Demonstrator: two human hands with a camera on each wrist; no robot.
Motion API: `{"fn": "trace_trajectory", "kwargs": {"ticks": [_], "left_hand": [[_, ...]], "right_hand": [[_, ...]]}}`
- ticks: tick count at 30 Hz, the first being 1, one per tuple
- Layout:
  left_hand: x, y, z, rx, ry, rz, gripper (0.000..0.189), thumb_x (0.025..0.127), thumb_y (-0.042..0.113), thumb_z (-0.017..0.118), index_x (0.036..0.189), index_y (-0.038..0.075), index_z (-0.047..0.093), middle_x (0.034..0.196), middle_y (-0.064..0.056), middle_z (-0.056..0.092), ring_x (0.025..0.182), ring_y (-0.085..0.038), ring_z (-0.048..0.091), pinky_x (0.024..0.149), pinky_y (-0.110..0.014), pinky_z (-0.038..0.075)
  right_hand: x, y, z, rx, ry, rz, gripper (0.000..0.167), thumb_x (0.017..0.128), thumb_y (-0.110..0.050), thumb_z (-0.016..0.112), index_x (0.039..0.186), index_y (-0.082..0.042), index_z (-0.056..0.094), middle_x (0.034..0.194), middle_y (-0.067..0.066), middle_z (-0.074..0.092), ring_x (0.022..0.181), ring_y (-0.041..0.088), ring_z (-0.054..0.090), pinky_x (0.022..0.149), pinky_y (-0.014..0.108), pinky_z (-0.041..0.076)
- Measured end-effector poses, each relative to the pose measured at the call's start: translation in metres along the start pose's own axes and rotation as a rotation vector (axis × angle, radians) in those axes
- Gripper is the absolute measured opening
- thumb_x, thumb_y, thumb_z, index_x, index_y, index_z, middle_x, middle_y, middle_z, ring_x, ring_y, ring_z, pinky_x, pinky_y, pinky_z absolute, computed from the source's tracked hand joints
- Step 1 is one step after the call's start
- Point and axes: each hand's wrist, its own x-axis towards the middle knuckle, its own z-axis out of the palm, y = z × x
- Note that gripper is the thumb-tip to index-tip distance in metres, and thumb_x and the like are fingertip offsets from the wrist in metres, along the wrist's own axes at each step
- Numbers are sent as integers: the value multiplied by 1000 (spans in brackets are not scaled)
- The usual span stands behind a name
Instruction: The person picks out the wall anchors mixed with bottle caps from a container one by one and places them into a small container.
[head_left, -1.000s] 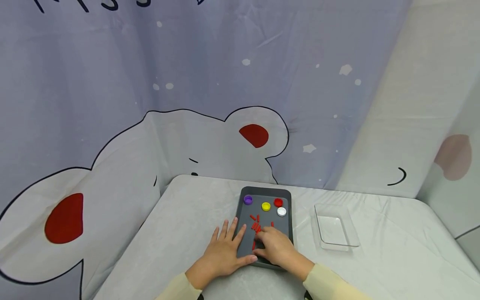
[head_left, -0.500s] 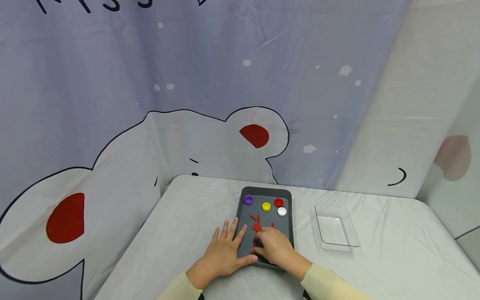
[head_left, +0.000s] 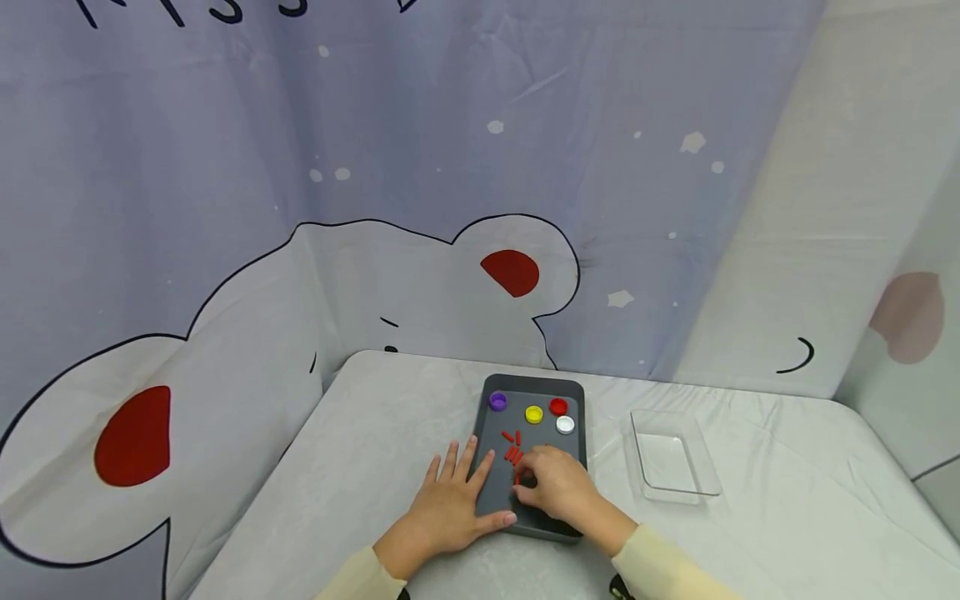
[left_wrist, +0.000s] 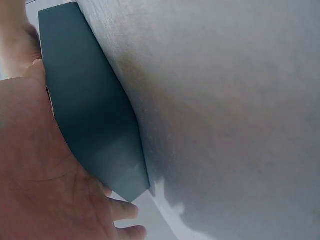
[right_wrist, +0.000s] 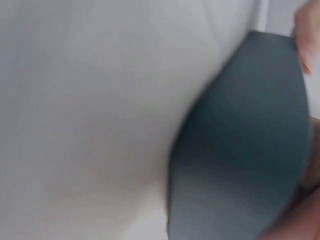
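A dark grey tray [head_left: 491, 492] lies on the cloth-covered table; its side wall [left_wrist: 95, 105] fills much of the left wrist view. My left hand [head_left: 444, 510] rests with spread fingers over the tray's left edge, thumb at its near corner. Inside the tray, my right hand [head_left: 561, 485] pinches a small red stick [head_left: 517, 478] between thumb and fingers. Several more red sticks [head_left: 513, 455] lie loose just beyond the fingertips. The right wrist view shows the tray wall [right_wrist: 240, 130] but not the pinch itself.
Toward the tray's far end sit four small round caps, purple [head_left: 498, 402], yellow [head_left: 533, 414], red [head_left: 558, 406] and white [head_left: 565, 425]. A clear rectangular box [head_left: 673, 458] stands right of the tray. A printed curtain [head_left: 420, 167] hangs behind.
My right hand has closed on the near red stick and shifted slightly right and away from me with it. It now covers the stick formerly visible at right. The left hand stays put.
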Motion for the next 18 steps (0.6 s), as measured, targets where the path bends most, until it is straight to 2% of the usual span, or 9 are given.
{"fn": "trace_trajectory", "kwargs": {"ticks": [4, 9, 18], "left_hand": [[1, 0, 1, -3, -6, -9, 97, 90, 80, 43, 162, 17, 29, 169, -15, 11, 153, -45, 14, 119, -63, 19], [2, -2, 4, 4, 7, -9, 97, 89, 81, 43, 161, 17, 30, 169, -15, 12, 153, -45, 14, 118, -64, 19], [3, -3, 7, 19, 15, -13, 98, 88, 83, 41, 162, 19, 28, 170, -13, 11, 153, -45, 14, 119, -63, 17]], "right_hand": [[-1, 4, -13, 45, 31, 36, 19, 79, -23, 87, 90, -12, 76, 79, -7, 62, 68, 6, 53, 60, 27, 47], [-3, 12, -27, 72, 23, 92, 19, 81, -24, 85, 96, -14, 77, 82, -8, 64, 72, 7, 56, 64, 27, 48], [-8, 39, -58, 147, 62, 167, 17, 84, -19, 82, 99, -13, 77, 77, -11, 61, 71, 7, 54, 65, 25, 48]]}}
